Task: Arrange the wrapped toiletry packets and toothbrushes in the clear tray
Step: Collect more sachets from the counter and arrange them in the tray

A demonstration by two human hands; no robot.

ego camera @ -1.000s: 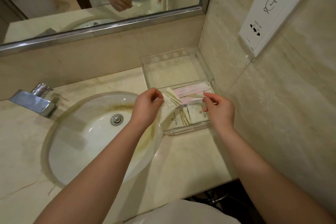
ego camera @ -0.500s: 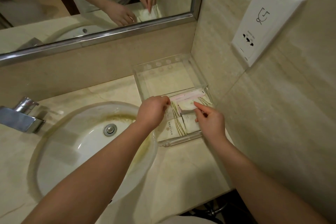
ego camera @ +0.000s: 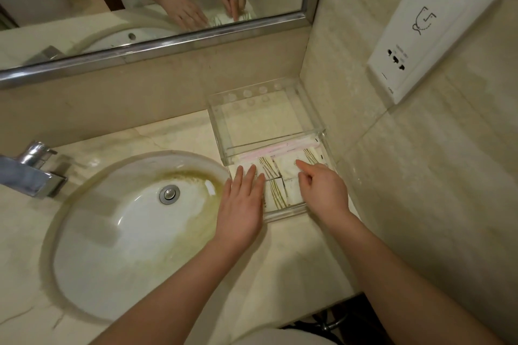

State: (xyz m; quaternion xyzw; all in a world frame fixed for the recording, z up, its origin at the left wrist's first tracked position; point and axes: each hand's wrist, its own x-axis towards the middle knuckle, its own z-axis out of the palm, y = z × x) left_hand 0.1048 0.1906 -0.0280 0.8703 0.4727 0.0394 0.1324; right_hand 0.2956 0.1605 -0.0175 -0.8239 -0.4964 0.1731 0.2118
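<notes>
Settling packets flat: arrangement close to finished

Item: clear tray (ego camera: 283, 214), standing on the bench (ego camera: 280, 260) in the corner, just right of the sink (ego camera: 126, 232). It has two compartments, near and far.

Contents, near compartment: wrapped packets (ego camera: 276, 194), pale with olive stripes, lying flat and edge to edge in rows. The toothbrushes (ego camera: 280, 151), in pink wrappers, lie crosswise beyond them along the dividing wall.

Contents, far compartment: nothing visible but its clear floor and a row of round holes at the back.

Left hand (ego camera: 241, 204): fingers straight and close together, laid palm-down over the packets at the tray's left side, pressing or smoothing them.

Right hand (ego camera: 322, 190): forefinger stretched onto a packet at the right side, other fingers curled under (whether the thumb pinches that packet cannot be told).

Loose stock: no packet or toothbrush shows on the bench outside the tray.

Status, as judged: every piece in view is already in the tray, so the placing looks done. What seems left is tidying: squaring the packet edges, flattening any that ride up, and lifting both hands clear. The packets under the left palm are hidden, so their order cannot be checked.
</notes>
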